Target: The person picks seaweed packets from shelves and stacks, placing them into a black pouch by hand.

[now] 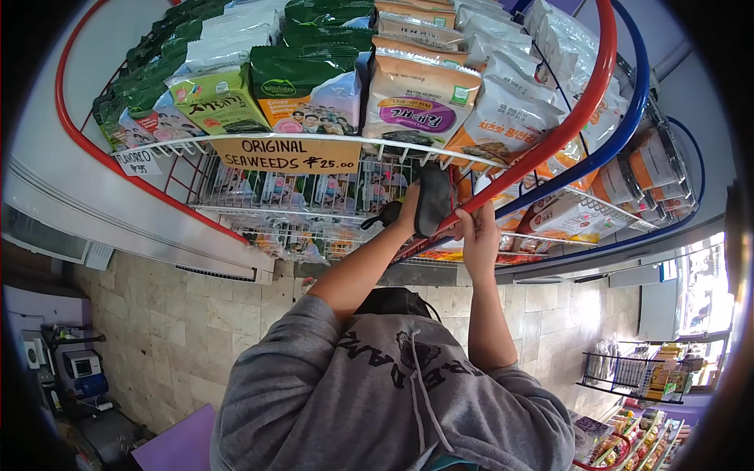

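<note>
My left hand (pixel 411 206) is raised at the front of a wire rack (pixel 330 210), its fingers mostly hidden behind a dark rounded object (pixel 436 200) that it holds. Close to its right, my right hand (pixel 477 229) is closed in a pinch beside the red rail (pixel 522 177). Just above those fingers shows a small white piece (pixel 481 186); I cannot tell whether the pinch holds it. Over both hands stand seaweed packs, among them a beige pack with a purple label (pixel 420 98) and an orange and white pack (pixel 510 118).
A cardboard price sign (pixel 287 155) hangs on the upper shelf edge, near a green pack (pixel 216 102). A blue rail (pixel 605 157) curves along the rack's right side. Tiled floor (pixel 177 322) lies below. At the lower right stands another rack (pixel 620 373) of goods.
</note>
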`<control>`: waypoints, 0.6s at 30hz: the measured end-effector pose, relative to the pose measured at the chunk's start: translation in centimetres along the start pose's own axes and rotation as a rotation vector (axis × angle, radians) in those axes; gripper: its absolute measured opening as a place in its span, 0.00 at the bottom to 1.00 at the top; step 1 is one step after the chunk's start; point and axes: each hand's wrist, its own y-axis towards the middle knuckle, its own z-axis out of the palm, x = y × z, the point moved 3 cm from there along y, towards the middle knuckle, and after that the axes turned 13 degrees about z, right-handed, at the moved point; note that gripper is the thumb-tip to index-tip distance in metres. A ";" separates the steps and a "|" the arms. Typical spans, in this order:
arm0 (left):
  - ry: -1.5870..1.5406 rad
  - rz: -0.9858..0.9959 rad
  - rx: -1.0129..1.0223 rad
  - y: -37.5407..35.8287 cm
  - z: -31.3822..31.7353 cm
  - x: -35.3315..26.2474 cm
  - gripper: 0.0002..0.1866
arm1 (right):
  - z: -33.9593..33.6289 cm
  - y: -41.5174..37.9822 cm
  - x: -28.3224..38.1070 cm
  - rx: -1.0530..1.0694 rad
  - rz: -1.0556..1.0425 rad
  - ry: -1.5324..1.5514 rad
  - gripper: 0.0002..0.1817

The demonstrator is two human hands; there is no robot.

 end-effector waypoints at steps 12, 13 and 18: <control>0.452 -0.096 0.072 -1.0 -3.2 1.4 0.13 | -0.1 -0.3 0.5 0.002 -0.035 -0.033 0.08; 0.379 -0.119 -0.057 -0.8 -4.7 0.4 0.13 | -0.1 -0.2 0.4 -0.004 -0.038 -0.032 0.08; 0.477 0.013 -0.211 3.2 -2.6 9.4 0.19 | 0.1 -0.2 0.5 -0.024 -0.018 0.020 0.09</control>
